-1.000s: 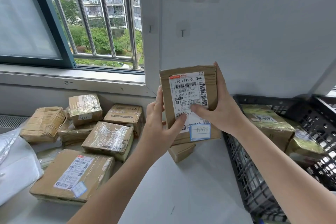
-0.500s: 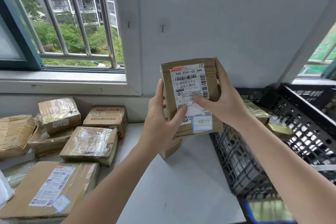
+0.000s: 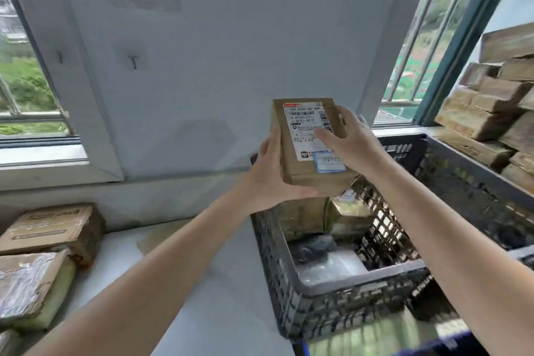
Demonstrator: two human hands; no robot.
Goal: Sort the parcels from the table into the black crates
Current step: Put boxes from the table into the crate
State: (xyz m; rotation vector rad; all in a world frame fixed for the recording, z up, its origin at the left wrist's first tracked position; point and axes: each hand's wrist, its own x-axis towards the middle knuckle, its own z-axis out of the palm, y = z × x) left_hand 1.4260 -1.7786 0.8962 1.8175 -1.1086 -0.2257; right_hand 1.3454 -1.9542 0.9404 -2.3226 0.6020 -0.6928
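Both hands grip one brown parcel [image 3: 300, 175]: the left hand [image 3: 271, 176] cups its 7 o'clock corner, and the right hand [image 3: 354, 144] curls round its 3 o'clock edge, thumb on the white barcode label [image 3: 303, 130]. The parcel is upright above the 12 o'clock end of the near black crate [image 3: 332, 289]. A second black crate [image 3: 476, 162] sits at 3 o'clock. Three other parcels [image 3: 55, 225] lie on the table [image 3: 202, 283] at 8 o'clock.

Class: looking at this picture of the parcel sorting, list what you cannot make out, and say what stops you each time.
All from the head view:
1) Print on the shipping label of the held parcel: blurred and too small; the right hand covers its right edge.
2) Handwriting on the blue-edged sticker: blurred.
3) Far end of the black crate: hidden behind the parcel and the left hand.
4) The taped parcel: cut off by the left edge.
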